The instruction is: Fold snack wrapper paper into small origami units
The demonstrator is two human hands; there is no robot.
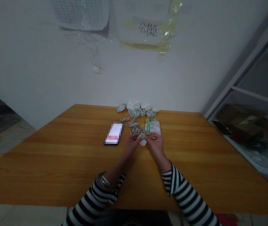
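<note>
White wall point(53, 69) fills the background, and a broad wooden table point(65, 160) runs up to its foot, the grain crossing from side to side. Beyond the table's right edge stands pale-framed shelving point(256, 95) with brown cartons point(242, 129) in dim light. Two paper sheets are fixed high on the wall: a gridded sheet point(82, 14) to the left and, to its right, a handwritten sign point(145, 29) edged with yellowish tape. From the near side, two arms in black-and-white striped sleeves point(190, 194) reach over the table. Left hand point(131, 144) and right hand point(156, 145) meet near the middle, fingertips closed from either side on one small printed piece point(143, 141), which sits between them, its lower corner pointing toward the person. A phone point(113, 133) with a lit, blurred screen lies to the left of the left hand, apart from it. Just beyond the right hand lies a flat green-and-white packet point(153, 126). Crumpled printed wrappers point(135, 113) and white wads point(134, 105) gather near the wall, and smaller twisted scraps point(134, 124) lie between them and the hands.
</note>
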